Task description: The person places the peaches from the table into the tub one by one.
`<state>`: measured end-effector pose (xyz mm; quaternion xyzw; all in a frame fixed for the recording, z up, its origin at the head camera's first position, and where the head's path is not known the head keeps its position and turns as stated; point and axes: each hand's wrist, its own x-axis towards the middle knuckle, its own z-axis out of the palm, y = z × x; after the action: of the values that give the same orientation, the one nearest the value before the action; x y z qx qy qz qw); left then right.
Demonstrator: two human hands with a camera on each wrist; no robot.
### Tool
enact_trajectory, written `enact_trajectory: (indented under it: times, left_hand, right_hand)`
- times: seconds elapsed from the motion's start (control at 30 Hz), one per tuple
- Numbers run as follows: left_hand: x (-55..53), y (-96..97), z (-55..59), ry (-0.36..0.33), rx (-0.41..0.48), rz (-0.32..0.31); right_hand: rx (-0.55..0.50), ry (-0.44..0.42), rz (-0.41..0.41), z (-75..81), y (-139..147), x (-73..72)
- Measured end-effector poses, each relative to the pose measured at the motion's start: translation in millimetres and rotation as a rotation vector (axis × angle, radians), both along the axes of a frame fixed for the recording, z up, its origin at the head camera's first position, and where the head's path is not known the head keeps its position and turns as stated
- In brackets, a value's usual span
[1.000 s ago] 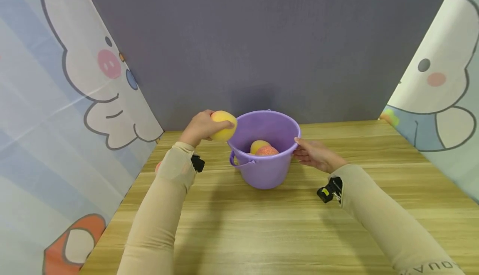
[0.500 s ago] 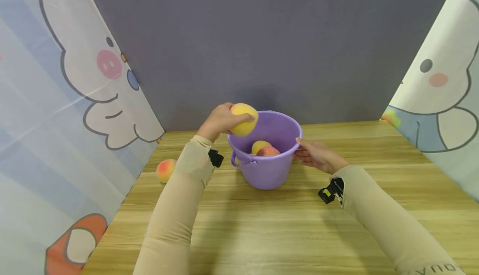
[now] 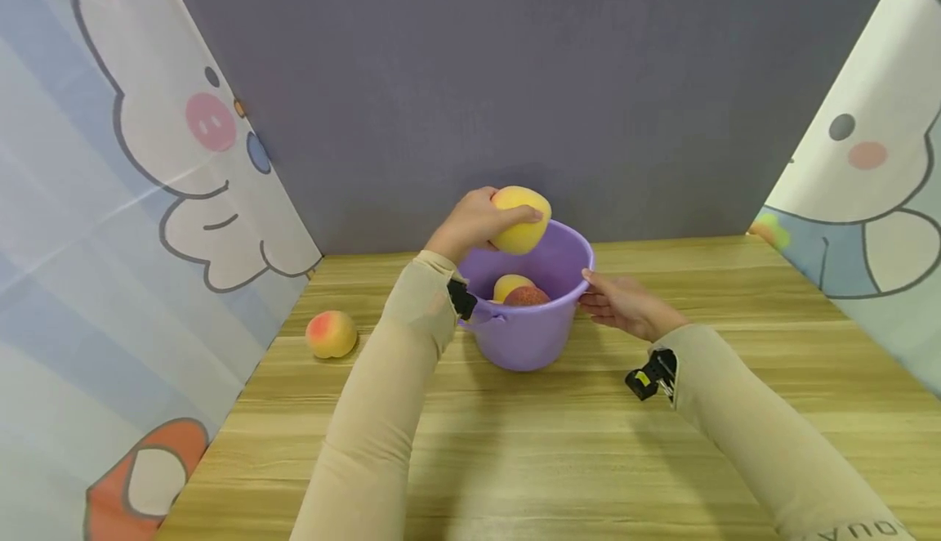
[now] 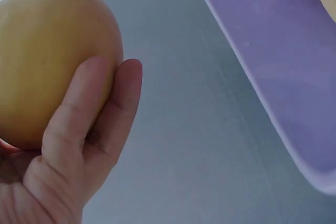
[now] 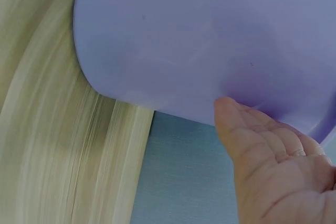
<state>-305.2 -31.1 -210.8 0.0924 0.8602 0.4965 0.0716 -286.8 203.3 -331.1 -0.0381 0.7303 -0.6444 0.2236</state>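
Note:
My left hand grips a large yellow peach above the mouth of a purple bucket. In the left wrist view, fingers curl round the smooth side of the peach, and the bucket's wall is off to the right. At the bucket's right rim, my right hand has its thumb on the edge and its fingers against the outer wall. Inside lie a yellow fruit and a reddish peach; the bucket's bottom is hidden.
Another peach, yellow with a red blush, lies on the wooden table left of the bucket. A dark grey panel rises behind. Cartoon-printed cloths hang along the left and right sides.
The left hand has carried the yellow peach rightward and slightly up, from beside the bucket to over its mouth. The peach on the table has come into full view. The right hand stays at the rim.

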Motion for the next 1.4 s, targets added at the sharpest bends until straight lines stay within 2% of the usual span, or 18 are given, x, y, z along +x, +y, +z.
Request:
enact_trajectory:
  times: [0.1, 0.27, 0.53, 0.77, 0.87, 1.13, 1.4]
  left_hand:
    - [-1.6, 5.9, -0.1, -0.005, -0.055, 0.01]
    - [-3.6, 12.3, -0.8, 0.026, -0.183, 0.02]
    - [-4.6, 17.0, -0.1, 0.05, -0.21, 0.017]
    - [-2.8, 19.5, -2.5, 0.107, -0.377, 0.094]
    - [-1.6, 19.8, -2.7, 0.108, -0.418, 0.108]
    - [-4.0, 15.2, -5.4, 0.124, -0.522, 0.039]
    - [-7.0, 11.5, -0.2, 0.099, -0.66, -0.014]
  right_hand:
    - [0.002, 0.002, -0.003, 0.6, -0.2, 0.8]
    - [0.004, 0.003, -0.014, 0.0, -1.9, 2.9]
    - [0.004, 0.012, -0.002, -0.9, -5.5, 4.4]
    - [0.003, 0.011, -0.026, -2.9, -7.5, 4.2]
    - [-0.001, 0.017, -0.038, -5.2, -8.7, 3.9]
    - [-0.009, 0.013, -0.04, -6.3, -11.7, 4.5]
    - [-0.006, 0.024, -0.03, -5.7, -13.7, 3.8]
